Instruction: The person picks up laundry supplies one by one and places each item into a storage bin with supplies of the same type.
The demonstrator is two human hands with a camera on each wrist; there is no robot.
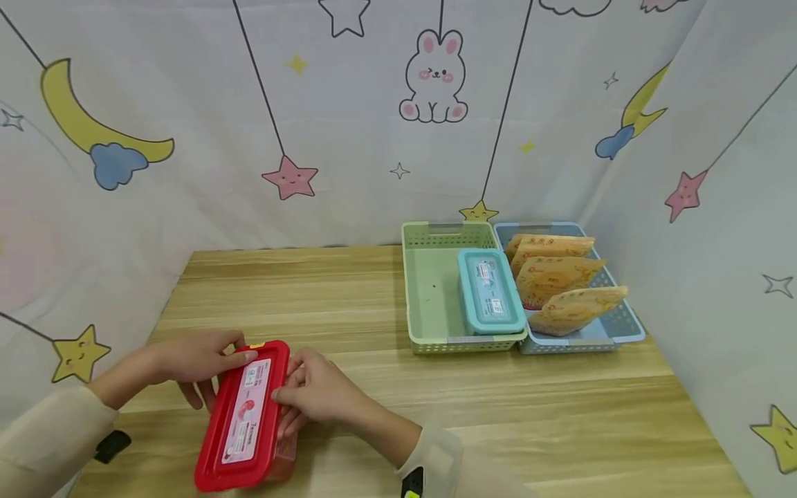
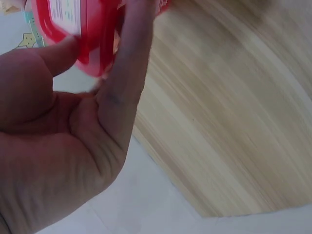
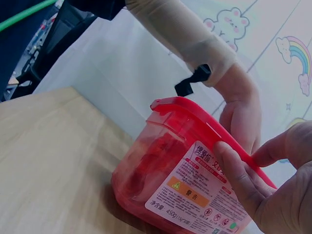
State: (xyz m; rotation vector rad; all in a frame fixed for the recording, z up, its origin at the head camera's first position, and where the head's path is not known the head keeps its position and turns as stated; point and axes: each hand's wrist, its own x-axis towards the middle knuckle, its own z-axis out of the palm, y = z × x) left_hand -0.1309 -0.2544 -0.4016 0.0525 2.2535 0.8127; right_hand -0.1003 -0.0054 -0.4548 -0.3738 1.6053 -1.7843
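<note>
A clear plastic food box (image 3: 141, 170) with a red lid (image 1: 214, 443) stands near the front left of the wooden table. Pink and white labels cover its top and side. My left hand (image 1: 193, 360) grips the lid's far left corner, thumb on top and fingers down the side; the left wrist view shows this thumb (image 2: 66, 53) pressing the red rim. From the other side, my right hand (image 1: 326, 394) holds the box's right edge. In the right wrist view its thumb and fingers (image 3: 236, 175) pinch around the lid's rim. Reddish contents show dimly through the wall.
At the back right, a green basket (image 1: 429, 297) holds a box with a light blue lid (image 1: 492, 290). Beside it a blue basket (image 1: 613, 325) holds several upright tan packets (image 1: 557, 280). A patterned curtain (image 1: 355, 124) stands behind the wooden table (image 1: 498, 408).
</note>
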